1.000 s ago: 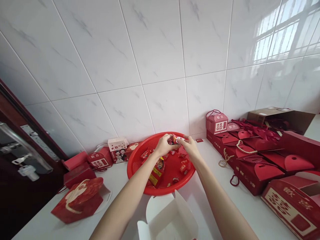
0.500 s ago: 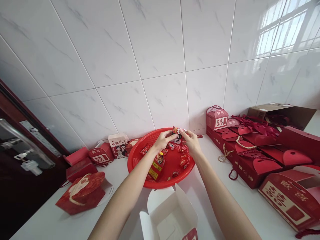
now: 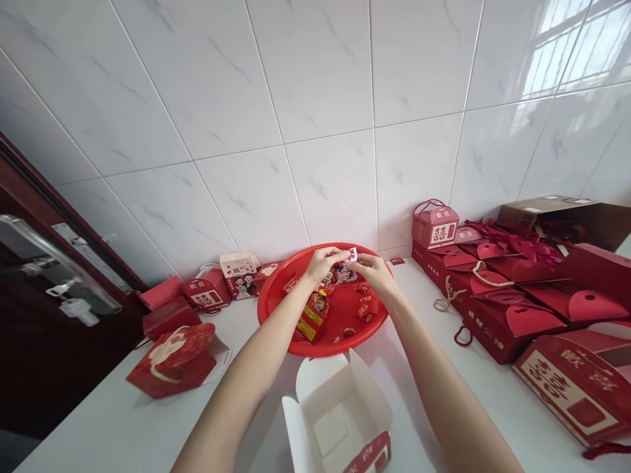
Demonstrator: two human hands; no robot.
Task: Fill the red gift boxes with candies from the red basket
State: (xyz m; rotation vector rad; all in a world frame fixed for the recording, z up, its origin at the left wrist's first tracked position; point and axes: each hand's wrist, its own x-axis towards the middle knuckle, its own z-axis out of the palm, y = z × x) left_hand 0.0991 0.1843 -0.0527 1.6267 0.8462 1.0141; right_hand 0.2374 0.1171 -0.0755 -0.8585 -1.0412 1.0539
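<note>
Over the far part of the red plastic basket (image 3: 323, 348), my left hand (image 3: 321, 266) and my right hand (image 3: 374, 272) are close together. Their fingertips pinch a small red and white candy packet (image 3: 351, 256) between them; its lower part is partly hidden by my fingers. Beneath lie several red wrapped candies (image 3: 365, 305) and a yellow and red packet (image 3: 311, 322). Nearer to me, between my forearms, stands an open white-lined gift box (image 3: 340, 420) with its flaps up and nothing visible inside.
Folded red gift boxes (image 3: 497, 309) crowd the right side, with a brown carton (image 3: 552, 207) of dark red ribbons behind. On the left sit a red box with a cord handle (image 3: 172, 361) and several smaller boxes (image 3: 207, 292). A tiled wall (image 3: 325, 184) bounds the back.
The packet has turned in my fingers, so a white and red end now points up. My view has shifted slightly; the basket and boxes stay in place.
</note>
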